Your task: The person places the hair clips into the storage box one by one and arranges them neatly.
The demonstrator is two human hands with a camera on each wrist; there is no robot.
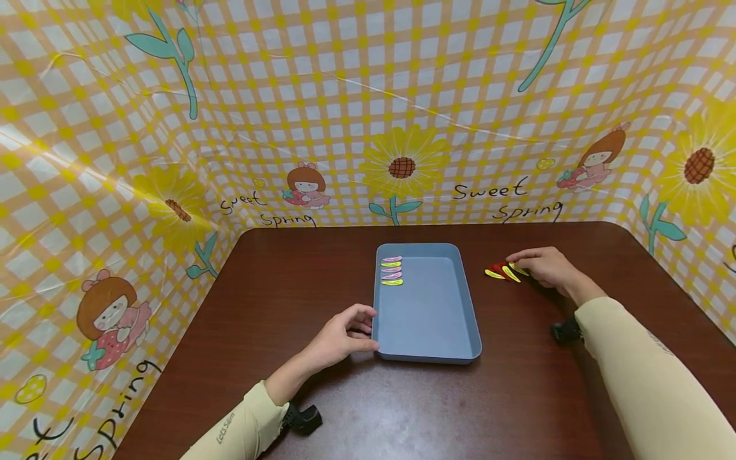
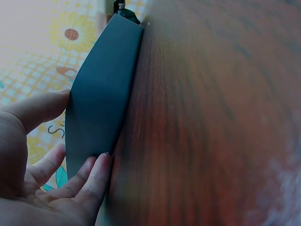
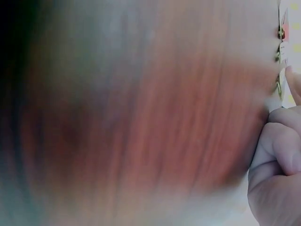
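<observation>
- Head view: shows a loose pile of yellow and red hair clips (image 1: 510, 274) just left of the right hand (image 1: 543, 265), at its fingertips, and well apart from the left hand (image 1: 345, 335); plainly nearer the right.
- Head view: gives no single long axis to the pile; runs almost crosswise in the leftmost yellow clip, slants with far end leftward in the yellow ones by the right fingers.
- Head view: sets the blue-grey tray (image 1: 425, 306) between both hands, long axis running away from the body; right of the left hand, left of the right hand and the pile.
- Head view: lines up a row of pink and yellow clips (image 1: 392, 270) inside the tray's left wall, beyond the left hand, with long axes lying crosswise to the tray's length.
- Left wrist view: shows the left hand spread, thumb touching the tray wall near its rim, fingertips lower on the outside, close to the table (image 2: 202, 117); shows no clip.
- Right wrist view: catches the right hand only at the edge, lower fingers curled, index fingertip just beside some clips; cannot tell whether pinching one or merely touching.
</observation>
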